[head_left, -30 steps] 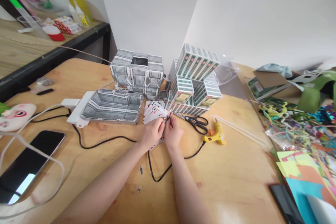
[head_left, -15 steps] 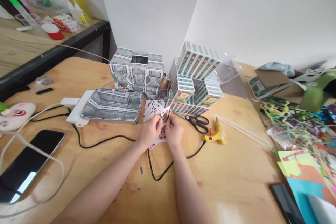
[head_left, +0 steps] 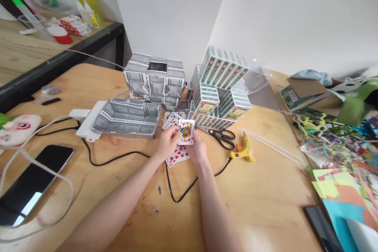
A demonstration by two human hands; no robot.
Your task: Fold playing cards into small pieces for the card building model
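A playing card [head_left: 186, 133] with a red-suited face figure is held face up between my two hands. My left hand [head_left: 169, 141] pinches its left edge, and my right hand [head_left: 198, 145] grips the right edge; whether more cards lie behind it I cannot tell. Loose heart cards [head_left: 178, 156] lie under my hands, and black-suited cards [head_left: 173, 119] are fanned just beyond them. To the left sits an open tray [head_left: 153, 130] built of grey-backed cards. Black-handled scissors [head_left: 221, 137] rest right of my right hand, beside a yellow glue gun [head_left: 243, 150].
Behind stand a grey card-built structure [head_left: 155, 80] and stacked green card boxes [head_left: 221, 71]. A white power strip [head_left: 91, 122], black cable [head_left: 115, 159] and phone [head_left: 35, 183] lie left. Clear glue sticks [head_left: 271, 145], pipe cleaners [head_left: 348, 138] and coloured paper [head_left: 342, 197] are at right.
The card between my hands has turned from a tilted position to lie with its face toward me. My hands have shifted slightly apart at its two edges.
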